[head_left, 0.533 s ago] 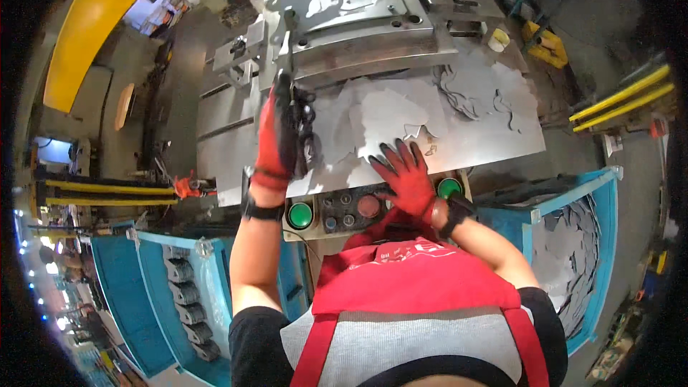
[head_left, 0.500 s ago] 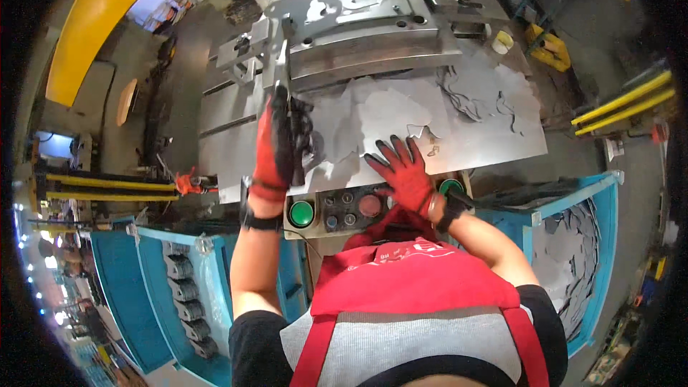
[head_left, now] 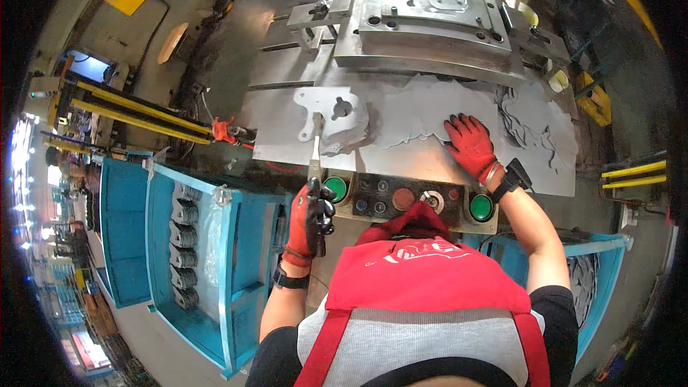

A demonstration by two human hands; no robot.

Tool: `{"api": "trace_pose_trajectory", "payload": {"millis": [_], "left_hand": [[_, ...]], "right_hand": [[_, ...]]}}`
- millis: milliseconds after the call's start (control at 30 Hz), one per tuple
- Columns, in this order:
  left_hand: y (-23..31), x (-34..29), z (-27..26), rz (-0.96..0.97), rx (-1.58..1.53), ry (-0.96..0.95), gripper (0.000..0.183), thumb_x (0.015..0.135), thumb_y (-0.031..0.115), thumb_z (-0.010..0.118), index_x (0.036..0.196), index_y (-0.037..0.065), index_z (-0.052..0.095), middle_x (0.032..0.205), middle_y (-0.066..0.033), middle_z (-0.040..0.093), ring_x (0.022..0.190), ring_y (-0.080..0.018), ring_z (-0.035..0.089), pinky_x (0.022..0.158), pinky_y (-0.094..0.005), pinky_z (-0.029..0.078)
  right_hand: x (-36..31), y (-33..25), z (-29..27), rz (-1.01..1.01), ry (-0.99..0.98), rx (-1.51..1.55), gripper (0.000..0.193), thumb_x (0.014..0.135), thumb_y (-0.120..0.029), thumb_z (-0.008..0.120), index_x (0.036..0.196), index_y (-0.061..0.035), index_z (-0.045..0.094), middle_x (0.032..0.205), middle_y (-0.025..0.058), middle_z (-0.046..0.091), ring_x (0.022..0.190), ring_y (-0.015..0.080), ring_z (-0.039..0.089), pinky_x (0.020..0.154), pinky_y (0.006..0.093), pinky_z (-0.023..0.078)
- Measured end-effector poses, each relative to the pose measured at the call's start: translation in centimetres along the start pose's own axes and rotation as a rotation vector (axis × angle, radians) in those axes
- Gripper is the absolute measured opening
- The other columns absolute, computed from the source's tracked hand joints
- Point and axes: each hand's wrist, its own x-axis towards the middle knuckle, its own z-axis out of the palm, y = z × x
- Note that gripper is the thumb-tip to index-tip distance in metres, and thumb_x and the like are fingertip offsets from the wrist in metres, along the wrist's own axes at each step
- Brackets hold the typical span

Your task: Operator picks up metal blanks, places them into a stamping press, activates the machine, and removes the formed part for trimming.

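My left hand (head_left: pixel 307 222), in a red and black glove, is wrapped round a long, narrow hand tool (head_left: pixel 315 154) with a pale shaft; its exact kind is unclear. The tool's far end meets the top of a small stack of cut metal plates (head_left: pixel 351 125), notched and pierced by a hole, at the table's left front. My right hand (head_left: pixel 471 147), gloved alike, lies with fingers stretched out on the grey sheet metal (head_left: pixel 423 107) and grips nothing. Thin, curled metal strips (head_left: pixel 519 129) are right of it.
Behind the sheets stands a thick steel die (head_left: pixel 430 50). A control panel (head_left: pixel 401 197) with green and red buttons runs along the front edge. Blue bins flank me; the left bin (head_left: pixel 229 258) holds stacked parts. Yellow bars (head_left: pixel 136 111) rise at the left.
My left hand and the tool have drawn back from the die toward me, uncovering the plate stack. My right hand has shifted rightward over the sheet metal. The view has turned.
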Motion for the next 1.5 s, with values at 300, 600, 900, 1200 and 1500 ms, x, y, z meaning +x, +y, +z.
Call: {"api": "trace_pose_trajectory", "payload": {"millis": [300, 600, 900, 1200, 1500], "left_hand": [[-2.0, 2.5, -0.8, 0.030, -0.043, 0.028, 0.016, 0.087, 0.022, 0.050, 0.081, 0.007, 0.056, 0.057, 0.0012, 0.051, 0.043, -0.0064, 0.046, 0.038, -0.0201, 0.036], [-1.3, 2.1, 0.2, 0.077, -0.157, 0.016, 0.029, 0.089, 0.033, 0.047, 0.082, 0.005, 0.053, 0.055, -0.0014, 0.049, 0.037, -0.0082, 0.043, 0.033, -0.0209, 0.035], [0.5, 3.3, -0.3, 0.121, -0.240, 0.058, 0.031, 0.089, 0.038, 0.041, 0.085, 0.010, 0.053, 0.057, 0.0022, 0.047, 0.042, -0.0068, 0.043, 0.035, -0.0189, 0.035], [1.7, 3.7, -0.2, 0.134, -0.287, 0.102, 0.036, 0.090, 0.041, 0.040, 0.079, 0.009, 0.052, 0.053, 0.0019, 0.044, 0.038, -0.0071, 0.038, 0.032, -0.0199, 0.031], [1.0, 1.3, -3.1, 0.132, -0.286, 0.364, 0.037, 0.087, 0.045, 0.043, 0.078, 0.010, 0.053, 0.052, 0.0034, 0.044, 0.040, -0.0053, 0.041, 0.034, -0.0178, 0.034]], "right_hand": [[-0.1, 0.7, -0.7, -0.018, -0.050, -0.090, 0.067, 0.062, -0.029, 0.067, 0.122, -0.0102, 0.043, 0.120, 0.0113, 0.046, 0.117, 0.0299, 0.038, 0.101, 0.0435, 0.025], [-2.3, 1.0, -5.6, -0.019, 0.324, 0.200, 0.035, 0.069, -0.011, 0.061, 0.104, -0.0094, 0.056, 0.098, 0.0089, 0.060, 0.090, 0.0282, 0.057, 0.077, 0.0370, 0.047], [-4.1, 6.7, -14.9, 0.703, 0.712, 1.248, 0.028, 0.076, -0.004, 0.056, 0.104, 0.0001, 0.060, 0.081, 0.0014, 0.062, 0.075, 0.0069, 0.055, 0.070, 0.0215, 0.044], [11.3, 14.3, -10.6, 0.783, 0.842, 1.319, 0.017, 0.076, -0.014, 0.062, 0.089, -0.0034, 0.064, 0.075, -0.0008, 0.061, 0.062, 0.0081, 0.054, 0.054, 0.0220, 0.044], [25.9, 17.6, -2.3, 0.974, 0.930, 0.685, 0.013, 0.071, -0.009, 0.064, 0.080, -0.0004, 0.063, 0.071, 0.0078, 0.064, 0.062, 0.0136, 0.055, 0.060, 0.0304, 0.045]]}}
